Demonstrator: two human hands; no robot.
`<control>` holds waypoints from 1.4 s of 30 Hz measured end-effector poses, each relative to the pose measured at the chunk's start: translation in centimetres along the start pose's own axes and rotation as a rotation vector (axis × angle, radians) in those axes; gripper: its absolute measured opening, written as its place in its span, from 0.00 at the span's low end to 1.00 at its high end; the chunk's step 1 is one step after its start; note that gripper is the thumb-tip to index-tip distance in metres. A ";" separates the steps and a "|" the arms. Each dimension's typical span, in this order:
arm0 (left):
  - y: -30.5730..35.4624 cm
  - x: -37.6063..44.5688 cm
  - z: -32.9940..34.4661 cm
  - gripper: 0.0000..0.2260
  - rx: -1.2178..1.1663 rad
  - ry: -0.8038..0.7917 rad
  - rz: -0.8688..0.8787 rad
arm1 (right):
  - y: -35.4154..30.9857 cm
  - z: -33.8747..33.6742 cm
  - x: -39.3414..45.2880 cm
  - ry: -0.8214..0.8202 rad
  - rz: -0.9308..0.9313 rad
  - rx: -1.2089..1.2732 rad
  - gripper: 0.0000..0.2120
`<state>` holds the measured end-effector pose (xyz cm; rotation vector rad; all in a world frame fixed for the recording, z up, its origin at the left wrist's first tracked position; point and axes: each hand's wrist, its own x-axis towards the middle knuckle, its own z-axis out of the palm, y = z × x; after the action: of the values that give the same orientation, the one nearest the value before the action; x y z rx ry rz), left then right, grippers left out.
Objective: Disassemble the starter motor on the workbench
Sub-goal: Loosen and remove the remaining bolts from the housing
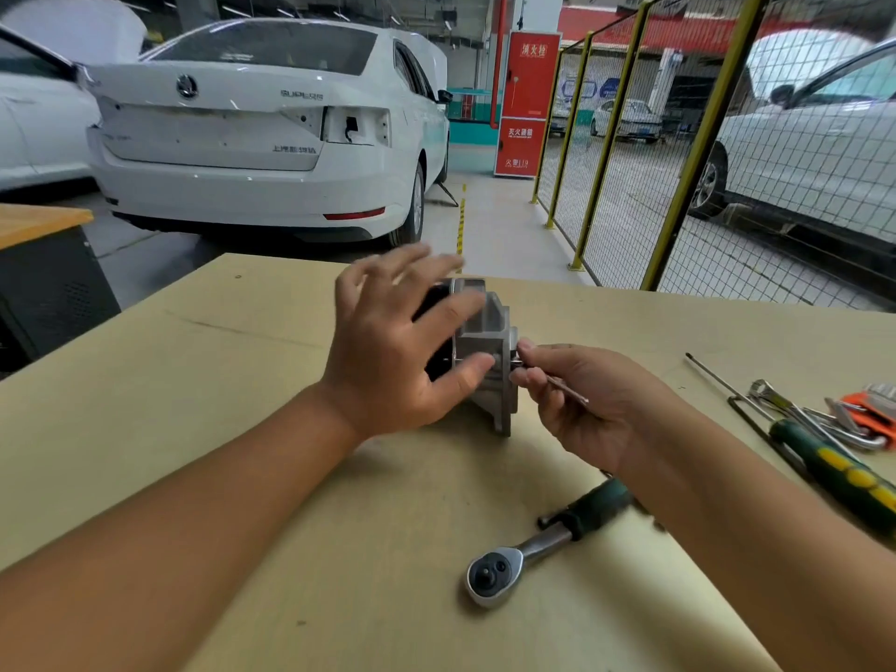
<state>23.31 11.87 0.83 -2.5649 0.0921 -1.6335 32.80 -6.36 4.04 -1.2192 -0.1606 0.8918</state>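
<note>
**Loose steadying hand, thin bolt half out**

Cardboard covers the worktop (pixel 242 380), where the starter motor (pixel 485 341) stands mid-surface. Left hand (pixel 388 351), fingers spread, only rests against it; right hand (pixel 582 395) pinches a thin bolt (pixel 565 386) at its flange. A tug could tip the motor. Car (pixel 252 138) badge seems to read "SUPERB".

Counted on bench: one starter motor (pixel 485 351); one ratchet wrench (pixel 538 545); one green-and-yellow-handled tool (pixel 839 470); one orange hex-key set (pixel 872 409), key number not resolvable. Two hands: left hand (pixel 388 351), right hand (pixel 582 400). Three white cars nearby (pixel 262 138).
</note>
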 end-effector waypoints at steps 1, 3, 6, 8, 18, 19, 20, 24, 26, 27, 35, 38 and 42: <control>0.3 0.1 -0.1 0.20 -0.034 0.008 0.084 | 0.0 0.1 0.0 0.006 0.018 0.048 0.03; 1.4 0.4 -0.3 0.18 -0.107 -0.003 0.173 | 0.1 0.3 -0.1 0.015 0.018 0.097 0.03; 3.3 0.9 -0.4 0.15 -0.189 -0.011 0.250 | 0.6 0.3 0.0 0.021 -0.050 0.042 0.04; 4.3 1.1 -0.4 0.12 -0.220 -0.005 0.286 | 0.8 0.2 0.0 0.045 -0.114 -0.035 0.02; 5.0 1.7 -0.3 0.09 -0.501 -0.092 0.107 | -1.4 -1.6 -0.4 -0.041 -0.898 -1.100 0.07; 4.9 1.9 -0.4 0.08 -0.512 -0.083 0.084 | -1.7 -1.8 -0.6 -0.116 -0.954 -1.151 0.06; 4.8 2.0 -0.4 0.08 -0.526 -0.076 0.067 | -2.0 -2.1 -0.7 -0.176 -1.008 -1.212 0.04; 4.7 2.3 -0.4 0.09 -0.551 -0.105 0.079 | -2.4 -2.6 -0.5 -0.232 -1.193 -1.384 0.05; 4.3 2.4 -0.4 0.11 -0.514 -0.084 0.081 | -2.1 -2.6 -0.1 -0.222 -1.229 -1.384 0.07; 3.9 2.3 -0.4 0.14 -0.465 -0.061 0.072 | -1.8 -2.6 0.1 -0.205 -1.231 -1.371 0.07; -2.3 0.1 -0.6 0.25 -0.255 -0.248 -0.366 | -0.2 -2.7 1.2 -0.069 -1.112 -1.100 0.09; -3.2 -0.5 -0.4 0.31 -0.418 -0.328 -0.396 | -0.2 -2.5 1.3 -0.058 -1.149 -1.102 0.15; -2.9 -0.6 0.0 0.37 -0.421 -0.331 -0.383 | -0.4 -2.5 1.4 -0.068 -1.162 -1.131 0.16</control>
<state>23.11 14.83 0.63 -3.3154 -0.0996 -1.3766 35.31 -7.37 2.98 -1.7409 -1.4070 -0.2957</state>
